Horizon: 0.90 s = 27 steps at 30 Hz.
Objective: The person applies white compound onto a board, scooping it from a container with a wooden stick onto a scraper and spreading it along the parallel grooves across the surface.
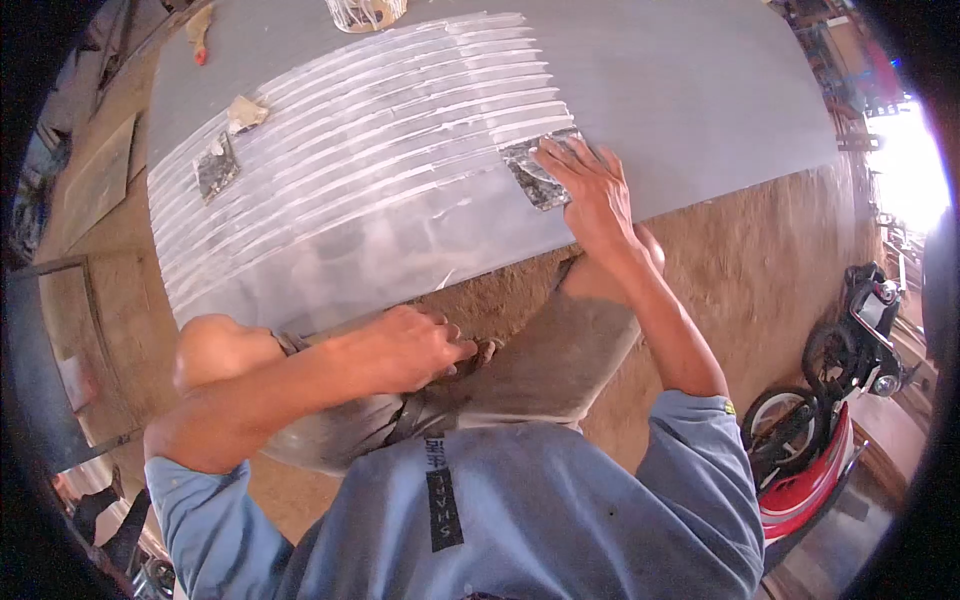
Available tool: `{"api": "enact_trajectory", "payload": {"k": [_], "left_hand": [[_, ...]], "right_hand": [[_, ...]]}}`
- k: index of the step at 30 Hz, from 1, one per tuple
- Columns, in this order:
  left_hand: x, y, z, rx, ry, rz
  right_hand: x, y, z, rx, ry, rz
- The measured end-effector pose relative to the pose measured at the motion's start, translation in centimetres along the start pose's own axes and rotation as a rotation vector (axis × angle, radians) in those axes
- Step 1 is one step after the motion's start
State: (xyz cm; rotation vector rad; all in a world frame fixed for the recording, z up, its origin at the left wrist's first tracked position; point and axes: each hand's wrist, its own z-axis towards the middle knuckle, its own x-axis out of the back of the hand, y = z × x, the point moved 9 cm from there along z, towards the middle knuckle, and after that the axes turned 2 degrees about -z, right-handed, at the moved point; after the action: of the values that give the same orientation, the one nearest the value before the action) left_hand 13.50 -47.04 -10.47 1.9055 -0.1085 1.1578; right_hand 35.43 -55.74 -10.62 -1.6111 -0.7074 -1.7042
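The right hand (590, 185) presses flat, fingers spread, on a scraper (540, 170) on the grey board (700, 90) (ridged with white paste), at two o'clock from the left hand (415, 345), curled closed at the waist.

white container (365, 12) cut off by the top edge.

The head camera looks steeply down, close over the grey board (690, 90) and lap.

Grey board (700, 90) on dirt floor (760, 260), bearing scraper (215, 168)
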Motion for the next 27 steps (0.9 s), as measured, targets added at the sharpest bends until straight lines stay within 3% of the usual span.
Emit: {"api": "enact_trajectory", "payload": {"k": [6, 8, 9, 12, 13, 15, 18, 19, 21, 24, 27], "left_hand": [[0.0, 0.6, 0.0, 0.008, -0.071, 0.039], [0.3, 1.3, -0.3, -0.05, 0.013, -0.007], [0.5, 1.2, -0.3, -0.031, 0.03, 0.017], [1.2, 1.6, 0.3, -0.117, 0.071, -0.012], [1.1, 1.3, 0.6, -0.111, 0.069, -0.025], [1.0, 0.2, 0.8, -0.098, 0.07, -0.019], [1.5, -1.8, 0.2, -0.042, 0.157, -0.019], [1.4, -2.2, 0.0, -0.026, 0.145, -0.012], [1.1, -2.3, -0.3, -0.007, 0.128, -0.035], [1.5, 0.0, -0.3, -0.037, 0.08, 0.01], [2.1, 1.3, -0.4, -0.108, 0.134, -0.017]], "right_hand": [[1.0, -0.3, -3.6, -0.006, 0.016, 0.028], [1.3, 0.3, -3.3, -0.112, -0.199, 0.038], [3.0, 0.2, -2.6, -0.051, -0.166, 0.033], [5.9, 1.3, 3.2, -0.083, 0.017, 0.241], [7.7, 0.4, 5.8, -0.01, 0.209, 0.174], [5.6, 1.1, 11.9, -0.194, 0.007, 0.133], [3.3, 1.5, 19.8, -0.102, 0.121, 0.031], [2.3, 1.7, 21.6, -0.125, 0.024, 0.002], [0.2, 2.0, 23.0, -0.147, -0.102, -0.022], [-0.8, 2.7, 22.8, -0.145, -0.11, 0.027], [0.3, 2.1, 22.7, -0.016, -0.038, 0.013]]}}
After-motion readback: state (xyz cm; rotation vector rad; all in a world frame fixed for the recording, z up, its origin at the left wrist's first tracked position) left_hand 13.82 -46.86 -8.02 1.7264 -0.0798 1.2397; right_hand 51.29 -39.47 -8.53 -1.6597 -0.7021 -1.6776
